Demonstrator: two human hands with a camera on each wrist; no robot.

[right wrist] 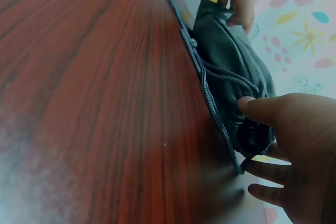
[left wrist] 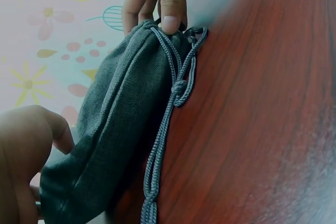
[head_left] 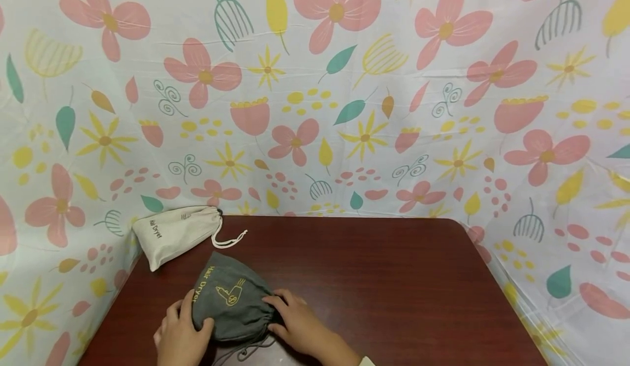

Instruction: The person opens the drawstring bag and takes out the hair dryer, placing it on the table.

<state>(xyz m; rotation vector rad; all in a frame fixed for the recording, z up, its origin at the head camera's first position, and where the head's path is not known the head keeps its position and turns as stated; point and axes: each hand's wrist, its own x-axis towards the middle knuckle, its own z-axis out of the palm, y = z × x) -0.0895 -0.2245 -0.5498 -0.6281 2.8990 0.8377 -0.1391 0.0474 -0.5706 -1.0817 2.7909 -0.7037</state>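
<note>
"Where was the grey bag [head_left: 251, 314], and what did the hands do?"

"It was at the near left part of the counter [head_left: 394, 289]. The left hand [head_left: 183, 333] gripped its closed end, and the right hand [head_left: 305, 322] pinched its gathered mouth [right wrist: 251, 135]."

"What did each view add?"

"The left wrist view showed closely the knot [left wrist: 178, 88] in the grey cord [left wrist: 153, 161]; the right wrist view showed the mouth's dark folds. Only the head view showed the white bag [head_left: 177, 237], at the far left corner."

"Was some writing readable?"

"Yes, yellow 'Hair Dryer' beside a dryer drawing [head_left: 229, 295] on the grey bag; on the white one I could read 'Dryer' in dark letters"
</note>
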